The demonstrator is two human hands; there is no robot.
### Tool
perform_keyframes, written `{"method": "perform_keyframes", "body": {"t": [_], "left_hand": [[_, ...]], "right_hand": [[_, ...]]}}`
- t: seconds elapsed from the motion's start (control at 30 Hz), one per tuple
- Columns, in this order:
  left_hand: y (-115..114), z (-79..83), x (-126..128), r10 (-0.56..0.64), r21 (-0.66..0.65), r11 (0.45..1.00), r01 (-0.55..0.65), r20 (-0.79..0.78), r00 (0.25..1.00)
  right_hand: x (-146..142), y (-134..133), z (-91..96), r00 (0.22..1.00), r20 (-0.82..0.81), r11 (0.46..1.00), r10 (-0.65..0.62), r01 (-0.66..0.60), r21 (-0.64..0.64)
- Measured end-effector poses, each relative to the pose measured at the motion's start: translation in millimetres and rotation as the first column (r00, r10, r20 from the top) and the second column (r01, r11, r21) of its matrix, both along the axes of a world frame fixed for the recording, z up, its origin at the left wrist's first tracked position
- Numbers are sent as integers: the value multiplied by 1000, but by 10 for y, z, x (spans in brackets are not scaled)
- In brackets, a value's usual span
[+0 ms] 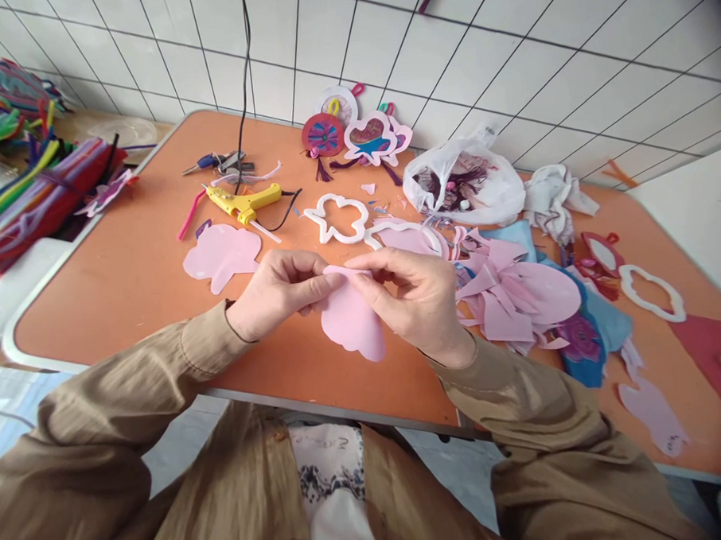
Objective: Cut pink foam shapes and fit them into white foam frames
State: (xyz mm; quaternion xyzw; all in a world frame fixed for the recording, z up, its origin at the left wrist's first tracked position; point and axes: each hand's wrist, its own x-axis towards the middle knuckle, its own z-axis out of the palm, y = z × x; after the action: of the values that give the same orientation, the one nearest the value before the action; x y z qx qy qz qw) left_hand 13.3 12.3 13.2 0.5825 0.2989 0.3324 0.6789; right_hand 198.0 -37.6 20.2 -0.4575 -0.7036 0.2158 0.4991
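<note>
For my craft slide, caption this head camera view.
Left hand and right hand pinch a pink cutout over an orange table, yellow glue gun beyond.

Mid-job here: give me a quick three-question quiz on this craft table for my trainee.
1. True or false: the left hand and the right hand both pinch the pink cut-out.
2. Which yellow tool lies on the orange table beyond the hands? A) glue gun B) hammer C) stapler
3. Fill in: in the picture, the white frame lies to the ___ of that tool.
Key: 1 true; 2 A; 3 right.
</note>
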Motion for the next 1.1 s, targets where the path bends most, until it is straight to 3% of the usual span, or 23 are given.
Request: {"method": "perform_keyframes", "body": {"t": [0.23,0.57,0.7,0.83,1.1], "left_hand": [[7,16,-21,-36,19,999,36,-15,999],[41,-15,-49,-63,-6,998,63,-13,998],[45,-19,-58,-69,-5,998,69,-12,998],[43,-13,-38,-46,-13,999,46,-9,999],[52,-39,-19,16,1,1000,-16,-25,1000]], "right_hand": [[7,-8,-13,998,60,999,-15,12,50],[13,-38,6,959,271,959,-77,-3,282],[15,-37,0,967,240,982,-79,34,186],[19,-3,-8,997,82,1000,-12,9,28],[40,53,-49,993,-105,985,56,-72,-155]]}}
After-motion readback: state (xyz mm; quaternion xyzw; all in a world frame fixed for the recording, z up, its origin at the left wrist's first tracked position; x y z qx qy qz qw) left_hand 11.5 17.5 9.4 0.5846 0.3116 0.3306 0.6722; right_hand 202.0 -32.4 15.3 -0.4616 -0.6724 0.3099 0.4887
